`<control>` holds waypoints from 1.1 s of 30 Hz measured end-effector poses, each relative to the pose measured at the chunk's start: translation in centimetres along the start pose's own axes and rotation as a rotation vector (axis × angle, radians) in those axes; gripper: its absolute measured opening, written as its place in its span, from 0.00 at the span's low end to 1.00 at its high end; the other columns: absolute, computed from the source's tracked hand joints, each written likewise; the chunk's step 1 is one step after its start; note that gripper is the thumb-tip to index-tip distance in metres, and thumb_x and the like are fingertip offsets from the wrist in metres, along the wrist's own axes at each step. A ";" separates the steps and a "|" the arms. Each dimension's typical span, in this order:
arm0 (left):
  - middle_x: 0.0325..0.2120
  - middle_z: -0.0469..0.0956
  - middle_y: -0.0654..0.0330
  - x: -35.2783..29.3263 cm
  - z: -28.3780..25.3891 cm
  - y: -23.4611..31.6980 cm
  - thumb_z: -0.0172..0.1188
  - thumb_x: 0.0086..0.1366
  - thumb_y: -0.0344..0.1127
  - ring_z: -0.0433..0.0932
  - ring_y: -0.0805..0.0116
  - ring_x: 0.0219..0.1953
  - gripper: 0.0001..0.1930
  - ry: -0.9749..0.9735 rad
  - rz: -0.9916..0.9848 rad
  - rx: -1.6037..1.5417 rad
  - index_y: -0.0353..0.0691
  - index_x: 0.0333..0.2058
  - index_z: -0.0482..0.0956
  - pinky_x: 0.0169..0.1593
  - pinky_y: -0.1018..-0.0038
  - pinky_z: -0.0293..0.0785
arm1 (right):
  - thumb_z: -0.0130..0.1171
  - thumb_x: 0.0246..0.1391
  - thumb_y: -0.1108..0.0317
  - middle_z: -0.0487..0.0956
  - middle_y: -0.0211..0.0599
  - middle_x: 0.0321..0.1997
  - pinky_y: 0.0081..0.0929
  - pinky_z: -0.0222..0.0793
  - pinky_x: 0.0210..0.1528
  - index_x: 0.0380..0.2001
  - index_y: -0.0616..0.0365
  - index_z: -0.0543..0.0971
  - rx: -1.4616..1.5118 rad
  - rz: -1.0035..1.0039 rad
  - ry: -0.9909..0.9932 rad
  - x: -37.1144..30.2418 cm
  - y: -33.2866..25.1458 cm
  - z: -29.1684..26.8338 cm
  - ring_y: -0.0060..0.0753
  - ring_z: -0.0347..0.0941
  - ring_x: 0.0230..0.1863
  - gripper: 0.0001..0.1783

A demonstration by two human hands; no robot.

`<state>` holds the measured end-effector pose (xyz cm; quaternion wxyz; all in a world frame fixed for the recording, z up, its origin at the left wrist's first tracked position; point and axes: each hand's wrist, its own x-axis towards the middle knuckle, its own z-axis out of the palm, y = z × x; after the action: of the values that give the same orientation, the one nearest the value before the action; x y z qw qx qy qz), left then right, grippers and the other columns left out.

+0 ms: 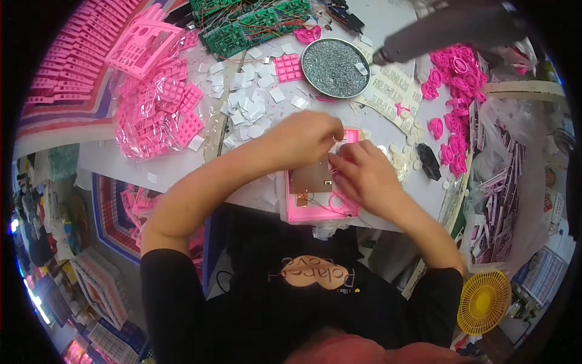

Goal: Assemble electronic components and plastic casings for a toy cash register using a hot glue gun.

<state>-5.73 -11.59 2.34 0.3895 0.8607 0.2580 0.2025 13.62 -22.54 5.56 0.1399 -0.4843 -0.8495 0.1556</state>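
On the near edge of the table lies a pink plastic housing (300, 213), with a flat brown-grey board (305, 180) in it. Thin wires show below the board, beside a round ring moulded in the pink plastic. My left hand (310, 136) reaches over the housing's upper part, fingers bent together in a pinch; what they hold is hidden. My right hand (368, 177) is at the housing's right side, thumb and fingers drawn together at the board's edge. Anything between its fingertips is too small to name.
A round tin of small screws (333, 68) stands beyond my hands, under a dark power screwdriver (448, 33). White square pads (248, 103) and bagged pink keypads (160, 115) lie left, green circuit boards (254, 27) behind. Pink rings (458, 73) and white discs (403, 159) lie right.
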 end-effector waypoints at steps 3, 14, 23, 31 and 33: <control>0.33 0.81 0.52 -0.5 -2.0 1.0 0.63 0.62 0.37 0.81 0.56 0.35 0.11 0.202 -0.241 -0.012 0.37 0.38 0.82 0.39 0.66 0.76 | 0.66 0.47 0.68 0.78 0.37 0.45 0.36 0.73 0.46 0.45 0.57 0.82 0.231 -0.020 -0.016 -0.7 1.8 -1.0 0.42 0.73 0.47 0.19; 0.27 0.79 0.64 -3.1 -0.3 0.8 0.69 0.54 0.34 0.77 0.62 0.33 0.07 0.338 0.038 0.167 0.44 0.32 0.83 0.45 0.66 0.64 | 0.65 0.51 0.69 0.79 0.36 0.39 0.36 0.73 0.42 0.37 0.58 0.82 0.236 0.011 0.077 0.5 1.3 -1.7 0.41 0.75 0.42 0.10; 0.25 0.78 0.64 -4.4 0.7 2.3 0.69 0.56 0.33 0.76 0.64 0.31 0.06 0.371 -0.024 0.160 0.43 0.32 0.82 0.46 0.64 0.65 | 0.67 0.52 0.67 0.80 0.40 0.27 0.36 0.72 0.33 0.30 0.57 0.82 0.380 0.221 0.342 2.3 -0.1 1.1 0.43 0.76 0.29 0.06; 0.28 0.79 0.65 -3.6 1.0 3.0 0.67 0.58 0.33 0.76 0.64 0.34 0.05 0.274 0.110 0.209 0.45 0.34 0.82 0.50 0.60 0.62 | 0.66 0.52 0.69 0.81 0.41 0.32 0.37 0.73 0.34 0.37 0.58 0.82 0.357 0.160 0.442 0.7 -1.5 1.1 0.45 0.77 0.32 0.09; 0.28 0.79 0.65 -4.1 0.8 3.1 0.67 0.57 0.33 0.76 0.64 0.34 0.05 0.290 0.110 0.276 0.45 0.34 0.82 0.51 0.59 0.61 | 0.66 0.53 0.72 0.80 0.42 0.32 0.33 0.72 0.33 0.45 0.61 0.81 0.337 0.122 0.466 0.3 -1.1 0.9 0.40 0.77 0.30 0.15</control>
<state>-7.57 -16.26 3.64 0.2151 0.8805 0.2892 0.3078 12.24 -22.90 5.16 0.4003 -0.5270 -0.7260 0.1871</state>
